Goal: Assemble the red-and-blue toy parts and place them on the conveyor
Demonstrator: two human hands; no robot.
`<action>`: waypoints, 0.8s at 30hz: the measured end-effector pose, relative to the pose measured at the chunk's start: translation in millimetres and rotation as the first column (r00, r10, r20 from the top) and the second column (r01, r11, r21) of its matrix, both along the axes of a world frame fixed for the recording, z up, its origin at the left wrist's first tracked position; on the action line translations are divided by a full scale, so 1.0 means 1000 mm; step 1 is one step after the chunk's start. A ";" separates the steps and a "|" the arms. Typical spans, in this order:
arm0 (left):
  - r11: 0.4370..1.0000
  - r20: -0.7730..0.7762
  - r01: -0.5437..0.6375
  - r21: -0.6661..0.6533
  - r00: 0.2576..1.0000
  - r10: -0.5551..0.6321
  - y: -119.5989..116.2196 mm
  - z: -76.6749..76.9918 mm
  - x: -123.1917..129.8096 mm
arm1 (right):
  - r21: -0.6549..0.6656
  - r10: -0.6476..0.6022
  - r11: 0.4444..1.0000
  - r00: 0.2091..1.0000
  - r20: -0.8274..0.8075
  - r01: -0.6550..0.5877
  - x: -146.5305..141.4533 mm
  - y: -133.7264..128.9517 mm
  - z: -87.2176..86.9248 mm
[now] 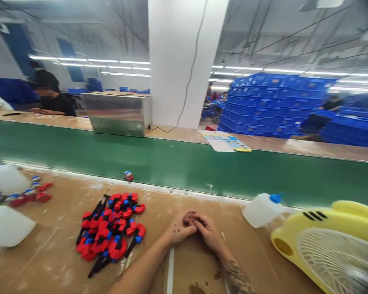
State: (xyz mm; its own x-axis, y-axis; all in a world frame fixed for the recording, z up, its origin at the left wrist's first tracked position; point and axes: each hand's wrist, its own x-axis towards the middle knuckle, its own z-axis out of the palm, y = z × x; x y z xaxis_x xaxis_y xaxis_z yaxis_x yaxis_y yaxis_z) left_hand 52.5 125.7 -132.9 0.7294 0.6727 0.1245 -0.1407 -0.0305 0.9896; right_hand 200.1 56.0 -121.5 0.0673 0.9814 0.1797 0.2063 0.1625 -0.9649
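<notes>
My left hand (178, 230) and my right hand (209, 233) meet above the brown worktable (159, 204), fingers curled and touching each other. Both thumbs point inward, and the space between the palms is mostly hidden, so I cannot make out whether anything small is in there. To the left of my hands lies a heap of red, blue and black plastic parts (110, 228), several with black stems. One small red, white and blue piece (129, 175) sits apart at the edge of the green belt.
A green conveyor belt (171, 159) runs across behind the table. White jugs (7, 226) and more small red parts (43, 192) are at left. A white bottle with a blue cap (260, 210) and a yellow fan (309, 220) stand at right. Another person (53, 98) works beyond the belt.
</notes>
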 end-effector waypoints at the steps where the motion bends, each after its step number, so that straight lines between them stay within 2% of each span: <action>1: 1.000 0.000 0.002 0.004 1.000 -0.002 -0.001 -0.001 0.000 | -0.010 0.002 1.000 1.000 0.002 -0.002 0.001 0.000 -0.002; 5: 0.999 -0.034 0.021 0.046 0.999 -0.019 -0.001 -0.001 -0.002 | -0.063 -0.052 0.997 0.999 0.005 0.052 0.003 0.000 -0.009; 8: 0.992 -0.104 0.032 0.121 0.994 -0.019 -0.003 0.004 -0.004 | -0.077 -0.063 0.995 0.998 0.011 0.064 0.002 0.001 -0.008; 11: 0.969 -0.227 0.030 0.246 0.974 0.028 -0.007 0.018 -0.008 | -0.071 -0.051 0.996 0.998 0.025 0.053 0.001 0.000 -0.005; 14: 0.908 -0.400 0.051 0.416 0.907 0.133 -0.009 0.041 -0.024 | -0.070 -0.093 0.993 0.995 0.047 0.096 0.003 -0.001 -0.006; 16: 0.851 -0.530 0.089 0.517 0.814 0.237 -0.007 0.058 -0.044 | -0.090 -0.100 0.990 0.993 0.061 0.105 0.004 -0.001 -0.009; 19: 0.789 -0.699 0.164 0.592 0.592 0.401 -0.001 0.081 -0.086 | -0.111 -0.080 0.990 0.994 0.068 0.088 0.004 -0.001 -0.011; 22: 0.778 -0.814 0.280 0.562 0.352 0.462 0.006 0.093 -0.122 | -0.110 -0.078 0.990 0.994 0.077 0.087 0.003 -0.001 -0.010; 24: 0.776 -0.857 0.363 0.515 0.251 0.451 0.010 0.096 -0.134 | -0.108 -0.086 0.990 0.994 0.073 0.093 0.002 0.000 -0.010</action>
State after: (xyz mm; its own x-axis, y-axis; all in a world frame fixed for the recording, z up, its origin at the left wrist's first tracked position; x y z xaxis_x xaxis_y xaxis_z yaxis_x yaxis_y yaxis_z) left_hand -81.9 135.4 -36.8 0.5394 0.7961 -0.2743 0.8413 -0.5231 0.1360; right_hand 202.5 56.0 -131.5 0.1472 0.9861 0.0776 0.2813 0.0334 -0.9590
